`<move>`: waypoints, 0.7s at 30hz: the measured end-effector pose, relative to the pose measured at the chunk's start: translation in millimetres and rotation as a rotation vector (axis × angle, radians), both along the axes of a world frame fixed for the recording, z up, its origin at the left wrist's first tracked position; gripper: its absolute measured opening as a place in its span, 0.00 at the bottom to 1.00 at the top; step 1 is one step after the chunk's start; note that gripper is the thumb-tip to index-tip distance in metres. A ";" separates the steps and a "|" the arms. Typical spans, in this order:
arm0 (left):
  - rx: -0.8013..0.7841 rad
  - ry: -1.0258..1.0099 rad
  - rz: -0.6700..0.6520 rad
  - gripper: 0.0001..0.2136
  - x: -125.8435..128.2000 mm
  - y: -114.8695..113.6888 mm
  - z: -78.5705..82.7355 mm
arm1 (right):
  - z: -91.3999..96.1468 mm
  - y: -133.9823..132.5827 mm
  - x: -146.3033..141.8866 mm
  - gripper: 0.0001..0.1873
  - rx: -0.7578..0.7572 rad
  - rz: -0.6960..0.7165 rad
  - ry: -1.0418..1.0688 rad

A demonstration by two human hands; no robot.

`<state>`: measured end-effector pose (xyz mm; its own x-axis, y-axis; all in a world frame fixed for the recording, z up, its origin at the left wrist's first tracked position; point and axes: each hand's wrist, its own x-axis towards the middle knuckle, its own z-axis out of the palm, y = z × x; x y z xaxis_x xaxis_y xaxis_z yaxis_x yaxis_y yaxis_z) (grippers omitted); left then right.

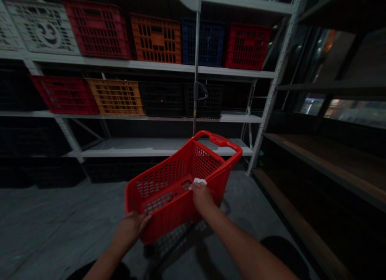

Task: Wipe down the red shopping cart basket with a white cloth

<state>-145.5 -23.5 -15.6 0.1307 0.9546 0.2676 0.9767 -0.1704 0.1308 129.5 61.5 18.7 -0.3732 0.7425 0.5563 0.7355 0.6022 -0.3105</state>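
Operator: Report the left of the frame.
Inspector: White metal shelving (150,146) starts there. At upper left it carries a white crate (45,29) with a smiling-face panel, then a dark red crate (98,31).

Operator: State the left grip.
Inspector: The left hand (131,227), lower left of centre, is clamped on the near rim at the left end of the red cart (169,223).

Operator: Locate the cart.
Inspector: It occupies the centre and lower centre, above the grey floor (60,231). The basket is tilted in the frame; its handle (223,141) is at the upper right end.

Operator: State the right grip.
Inspector: The right hand (202,196), just right of centre, is clamped on a white cloth (200,180) at the near rim.

Operator: Report the right side.
Inspector: Wooden shelves (319,165) stand along the right edge, apart from the cart.
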 end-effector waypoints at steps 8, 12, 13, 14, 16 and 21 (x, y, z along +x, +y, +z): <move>-0.045 -0.009 -0.063 0.27 -10.4 6.4 0.3 | 5.1 -10.6 -5.4 0.15 0.030 0.126 -0.042; -0.049 -0.040 -0.089 0.27 -20.7 6.4 10.5 | 41.6 14.7 65.7 0.16 0.064 -0.034 -0.035; -0.058 -0.051 -0.091 0.26 -22.5 6.2 14.6 | 49.4 19.8 81.7 0.17 0.075 -0.080 -0.029; -0.076 -0.058 -0.084 0.26 -23.3 6.4 19.2 | 55.5 23.6 94.3 0.18 0.088 -0.114 -0.020; -0.132 -0.051 -0.033 0.27 -19.3 8.5 29.4 | 60.6 26.8 106.1 0.19 0.109 -0.163 -0.005; -0.118 -0.006 0.079 0.28 42.8 32.0 57.7 | 37.9 16.8 57.0 0.15 0.107 -0.059 -0.060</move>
<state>-102.7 8.4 42.1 0.0523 0.9868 0.1534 0.9856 -0.0758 0.1514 186.5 78.3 56.6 -0.3656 0.7018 0.6114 0.7856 0.5849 -0.2017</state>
